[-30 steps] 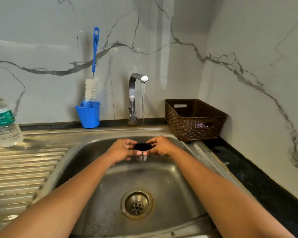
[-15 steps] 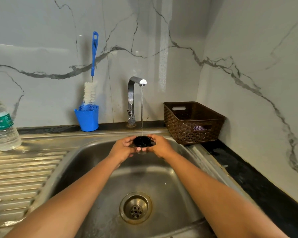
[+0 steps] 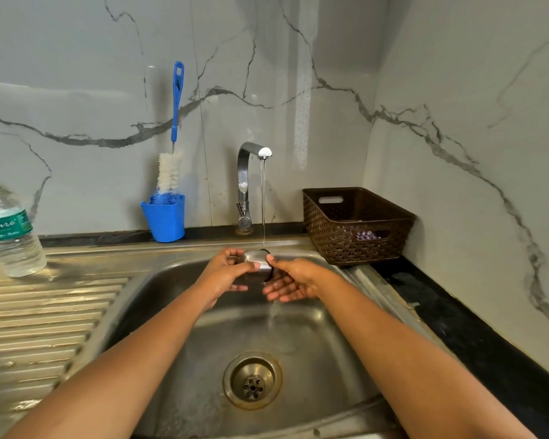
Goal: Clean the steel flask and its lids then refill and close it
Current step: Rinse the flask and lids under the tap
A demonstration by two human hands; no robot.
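A small steel lid [image 3: 256, 258] with a black rim sits under the running stream from the tap [image 3: 251, 160], over the back of the sink [image 3: 184, 327]. My left hand [image 3: 224, 274] grips it from the left, thumb across its steel side. My right hand [image 3: 293, 278] touches its right edge with the thumb, fingers spread beneath it, and water runs off them into the basin. The flask body is not in view.
A blue cup [image 3: 165, 218] holding a bottle brush [image 3: 171, 147] stands behind the sink, left of the tap. A plastic water bottle [image 3: 8, 228] stands on the ribbed drainboard [image 3: 38, 318]. A brown woven basket [image 3: 355, 224] sits at the right corner. The drain [image 3: 252, 380] lies below.
The lid has been turned in my hands: its black face showed before, now its steel side faces me. My right fingers have opened out beneath it.
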